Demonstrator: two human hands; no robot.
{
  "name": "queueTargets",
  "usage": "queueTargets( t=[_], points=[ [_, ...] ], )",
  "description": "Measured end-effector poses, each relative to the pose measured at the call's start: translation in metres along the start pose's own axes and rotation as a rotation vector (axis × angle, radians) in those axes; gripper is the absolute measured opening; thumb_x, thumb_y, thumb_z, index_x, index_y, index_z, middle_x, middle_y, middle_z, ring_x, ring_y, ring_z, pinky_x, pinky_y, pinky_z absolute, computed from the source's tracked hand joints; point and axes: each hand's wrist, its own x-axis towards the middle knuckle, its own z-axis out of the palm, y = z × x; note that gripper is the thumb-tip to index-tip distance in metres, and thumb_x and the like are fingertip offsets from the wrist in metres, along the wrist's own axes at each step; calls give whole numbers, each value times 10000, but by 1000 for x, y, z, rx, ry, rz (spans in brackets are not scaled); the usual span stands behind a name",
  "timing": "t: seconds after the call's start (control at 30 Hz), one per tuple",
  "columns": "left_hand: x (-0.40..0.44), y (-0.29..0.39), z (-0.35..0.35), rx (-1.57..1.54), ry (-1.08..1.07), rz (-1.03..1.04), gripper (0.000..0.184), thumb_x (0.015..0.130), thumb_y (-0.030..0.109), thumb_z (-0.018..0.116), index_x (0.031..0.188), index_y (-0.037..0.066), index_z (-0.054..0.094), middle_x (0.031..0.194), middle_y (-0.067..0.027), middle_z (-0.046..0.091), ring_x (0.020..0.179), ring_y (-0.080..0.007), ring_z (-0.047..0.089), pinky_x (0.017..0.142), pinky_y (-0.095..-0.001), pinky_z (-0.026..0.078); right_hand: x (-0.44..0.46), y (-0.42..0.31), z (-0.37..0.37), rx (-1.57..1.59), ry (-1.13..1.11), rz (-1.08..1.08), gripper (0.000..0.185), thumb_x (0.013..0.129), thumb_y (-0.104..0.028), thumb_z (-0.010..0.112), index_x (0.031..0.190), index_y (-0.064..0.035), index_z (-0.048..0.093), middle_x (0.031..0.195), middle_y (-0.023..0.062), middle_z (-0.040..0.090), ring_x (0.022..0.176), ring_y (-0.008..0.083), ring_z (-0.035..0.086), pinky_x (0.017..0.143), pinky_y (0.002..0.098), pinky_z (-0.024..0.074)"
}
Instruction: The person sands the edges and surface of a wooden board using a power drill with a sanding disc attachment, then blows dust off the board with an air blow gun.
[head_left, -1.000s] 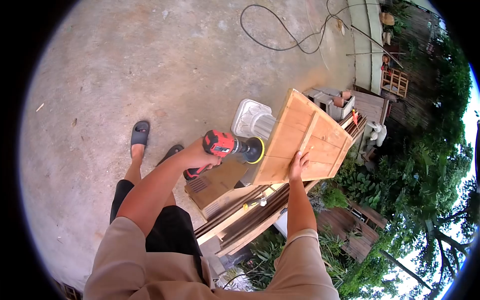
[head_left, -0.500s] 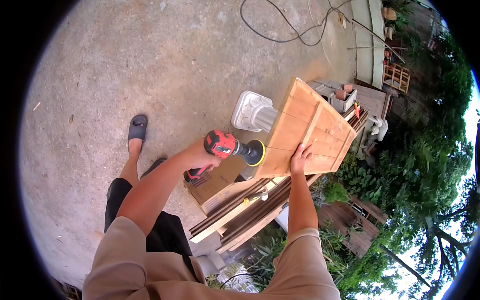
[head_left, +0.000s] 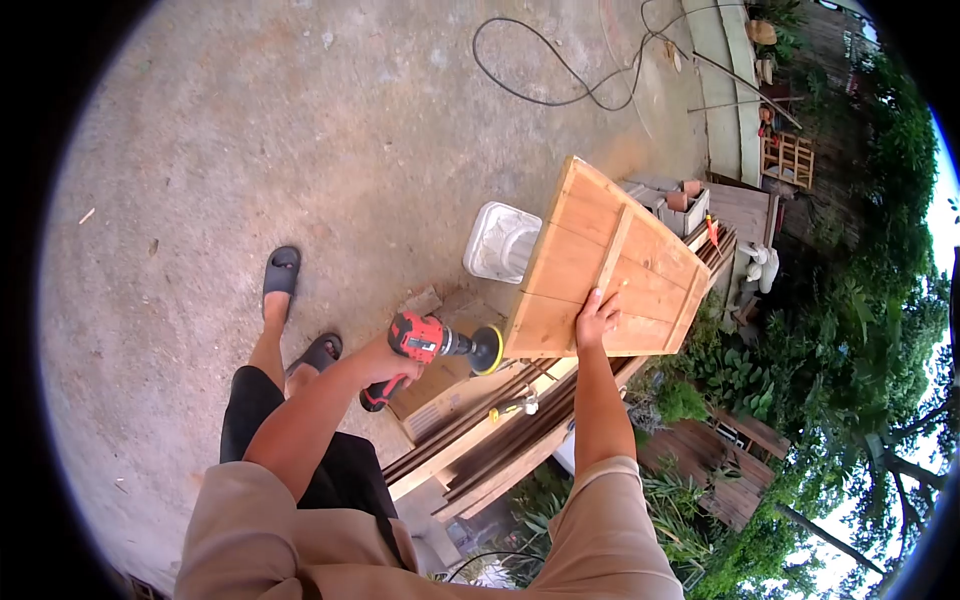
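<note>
Pad [head_left: 489,350] likely works best laid flat on board [head_left: 588,260] with light, even pressure, drill [head_left: 418,338] braced against kickback, right grip [head_left: 597,322] well clear. Drill sits left of board in view, pad near its edge, contact unclear. Left grip [head_left: 396,366] wraps handle [head_left: 376,397]; right grip spread on board face. Drill's long axis runs left to right, dipping slightly, pad end toward board; handle angles down-left.
</note>
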Motion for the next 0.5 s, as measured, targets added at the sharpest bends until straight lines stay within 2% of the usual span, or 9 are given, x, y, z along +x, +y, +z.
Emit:
queueTargets(
  t=[0.27,0.3,0.43,0.5],
  points=[
    [-6,0,-10,-85,73,-10,239,686,-25,677,917,30,649,740,-63,647,637,-168,641,566,-306,516,-1,0,3,-8,6,19,928,950,-837,357,1680,-360,39,1743,175,-109,1592,441,-93,1153,797,95],
    [-4,16,-12,-116,56,-12,305,700,-26,665,1001,19,650,760,-76,651,636,-168,644,567,-307,522,-3,-2,1,-3,0,22,931,948,-839,357,1680,-361,36,1742,175,-112,1592,440,-98,1151,799,91],
    [30,49,-28,-171,12,-13,373,724,-25,641,1095,17,647,807,-96,656,614,-165,635,570,-319,541,-7,-7,-1,1,-12,30,945,940,-848,356,1680,-362,26,1742,173,-121,1592,437,-106,1144,805,85],
    [39,65,-26,-149,-1,14,359,729,-26,639,1086,18,647,794,-87,645,620,-160,624,576,-316,535,-8,-7,-3,-5,-17,37,951,937,-852,355,1680,-360,20,1742,174,-121,1592,438,-104,1142,806,86]
  ],
)
